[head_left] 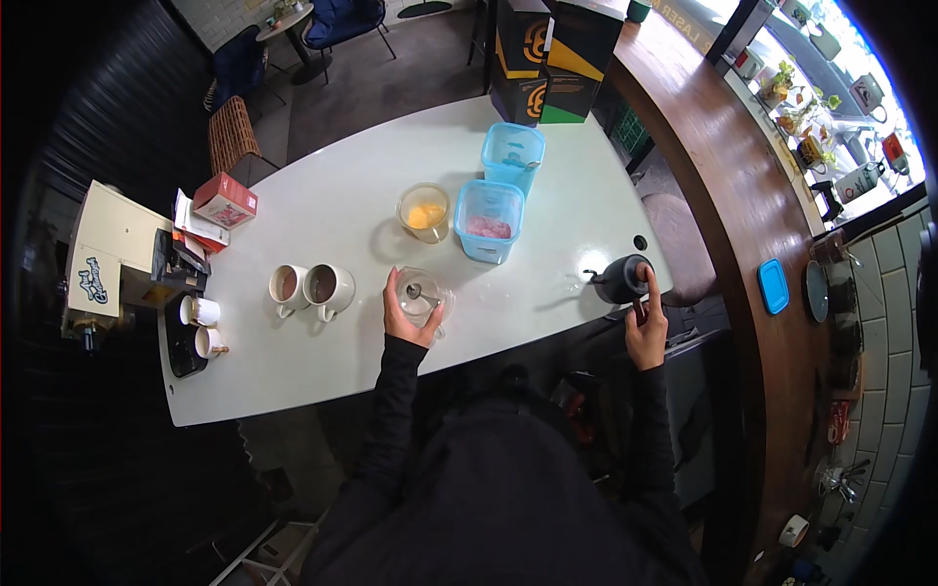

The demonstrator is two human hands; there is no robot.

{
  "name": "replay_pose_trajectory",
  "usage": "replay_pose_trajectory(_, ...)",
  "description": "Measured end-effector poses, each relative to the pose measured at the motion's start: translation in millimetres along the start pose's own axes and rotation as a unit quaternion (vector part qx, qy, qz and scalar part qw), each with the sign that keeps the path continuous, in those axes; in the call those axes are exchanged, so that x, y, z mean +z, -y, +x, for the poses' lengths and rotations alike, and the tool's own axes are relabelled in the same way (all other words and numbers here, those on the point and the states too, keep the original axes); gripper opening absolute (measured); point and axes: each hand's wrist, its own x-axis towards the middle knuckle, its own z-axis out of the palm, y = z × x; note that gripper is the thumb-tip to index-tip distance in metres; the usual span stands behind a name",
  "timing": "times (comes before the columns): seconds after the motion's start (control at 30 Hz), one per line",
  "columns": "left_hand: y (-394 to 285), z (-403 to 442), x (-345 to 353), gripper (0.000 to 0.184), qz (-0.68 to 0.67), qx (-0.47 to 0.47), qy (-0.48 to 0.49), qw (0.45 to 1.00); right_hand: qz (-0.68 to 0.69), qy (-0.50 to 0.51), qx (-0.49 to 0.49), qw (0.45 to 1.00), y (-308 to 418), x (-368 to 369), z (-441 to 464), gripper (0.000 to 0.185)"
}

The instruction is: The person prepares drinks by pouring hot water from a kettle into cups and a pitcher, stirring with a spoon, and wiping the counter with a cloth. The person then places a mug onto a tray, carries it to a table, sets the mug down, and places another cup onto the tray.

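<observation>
Closest in, the L hand [405,324] is curved round the near-L side of a clear glass cup [418,313], thumb & fingers spread w/ the wall btwn them. A metal spoon [413,291] is in the cup. The R hand [646,338] is clamped on the handle of a dark kettle [617,283], one finger stretched up over the lid; how tight, can't tell.

Key relation: kettle is at approx. 3 o'clock from the cup, well apart, near the R end of the white table [366,376]. Its long axis, spout to handle, runs approx. 9 to 4 o'clock, spout on the cup side. R hand is nearer the kettle, L nearer the cup.

At 9 o'clock from the cup, 2 mugs [328,286] stand side by side; farther L, small cups [203,312] on a black tray [186,358]. At 12, a cup w/ yellow contents [424,213]; at 1, 2 blue tubs [489,249], nearer one w/ pink stuff inside. Red box [226,201] at 10. At 3, past the table, a blue lid [773,286] on the wooden counter [728,161]. Farthest, black boxes [572,68] at 1, chairs [342,21] nr 11.
</observation>
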Motion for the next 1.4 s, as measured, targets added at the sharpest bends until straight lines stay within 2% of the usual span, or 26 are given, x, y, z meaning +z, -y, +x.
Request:
replay_pose_trajectory(0.03, -0.3, -0.1, 0.6, 0.092, 0.005, -0.002, -0.003, 1.000, 0.001, 0.001, -0.001, 1.000, -0.6, 0.1, 3.5, 0.080)
replay_pose_trajectory(0.1, -1.1, -0.3, 1.2, 0.091, 0.012, -0.005, -0.008, 1.000, -0.008, 0.025, 0.060, 0.998, -1.8, 0.3, 12.3, 0.081)
replay_pose_trajectory(0.23, -3.3, 1.9, 1.3, 0.087, 0.018, -0.017, -0.001, 1.000, -0.006, 0.021, 0.057, 0.998, -9.6, 9.2, 32.1, 0.080)
replay_pose_trajectory(0.4, -1.1, 5.9, 5.9, 0.086, 0.022, -0.007, 0.005, 1.000, -0.029, -0.037, -0.052, 0.998, -38.7, 29.5, 54.4, 0.079)
replay_pose_trajectory(0.63, 0.4, 6.4, 5.9, 0.085, 0.016, -0.005, 0.009, 1.000, -0.040, -0.015, -0.027, 0.999, -29.9, 44.8, 83.6, 0.081)
replay_pose_trajectory(0.7, -0.1, 6.6, 6.9, 0.085, 0.013, -0.007, 0.012, 1.000, -0.058, -0.034, -0.057, 0.996, -36.9, 51.7, 95.0, 0.084)
replay_pose_trajectory(0.9, 1.1, 9.2, 9.8, 0.086, -0.016, -0.004, 0.003, 1.000, -0.050, 0.042, -0.026, 0.998, -48.4, 48.4, 128.0, 0.082)
replay_pose_trajectory(0.97, 8.2, 10.1, 11.2, 0.086, -0.020, 0.008, 0.000, 1.000, -0.087, 0.042, -0.101, 0.990, -48.0, 44.0, 126.8, 0.082)
replay_pose_trajectory(1.03, 12.1, 10.9, 11.2, 0.085, -0.040, 0.007, 0.022, 0.999, -0.108, 0.055, -0.061, 0.991, -46.8, 31.6, 116.6, 0.084)
replay_pose_trajectory(1.1, 13.5, 14.9, 8.4, 0.085, -0.054, 0.019, 0.027, 0.998, -0.117, -0.025, -0.079, 0.990, -45.2, 14.6, 99.5, 0.085)
replay_pose_trajectory(1.13, 17.2, 16.9, 5.9, 0.086, -0.058, 0.023, 0.041, 0.997, -0.087, -0.051, 0.003, 0.995, -25.7, -1.2, 82.4, 0.069)
replay_pose_trajectory(1.17, 18.1, 19.4, 3.6, 0.086, -0.061, 0.026, 0.055, 0.996, -0.093, -0.065, 0.019, 0.993, -36.9, -12.8, 67.6, 0.069)
replay_pose_trajectory(1.23, 22.5, 21.8, 0.0, 0.086, -0.091, 0.023, 0.088, 0.992, -0.156, -0.098, 0.029, 0.982, -67.7, -37.9, 33.1, 0.051)
replay_pose_trajectory(1.27, 27.1, 23.5, -2.0, 0.086, -0.090, 0.024, 0.089, 0.992, -0.160, -0.152, 0.020, 0.975, -81.1, -49.2, 10.3, 0.036)
replay_pose_trajectory(1.3, 31.9, 26.3, -2.6, 0.086, -0.090, 0.026, 0.091, 0.991, -0.175, -0.172, 0.040, 0.969, -94.3, -61.2, -12.5, 0.036)
replay_pose_trajectory(1.37, 33.1, 31.3, -4.0, 0.086, -0.106, 0.015, 0.098, 0.989, -0.207, -0.180, 0.154, 0.949, -125.1, -85.8, -60.9, 0.040)
replay_pose_trajectory(1.4, 38.1, 33.9, -4.0, 0.087, -0.109, 0.023, 0.104, 0.988, -0.211, -0.190, 0.170, 0.944, -143.7, -93.7, -88.3, 0.040)
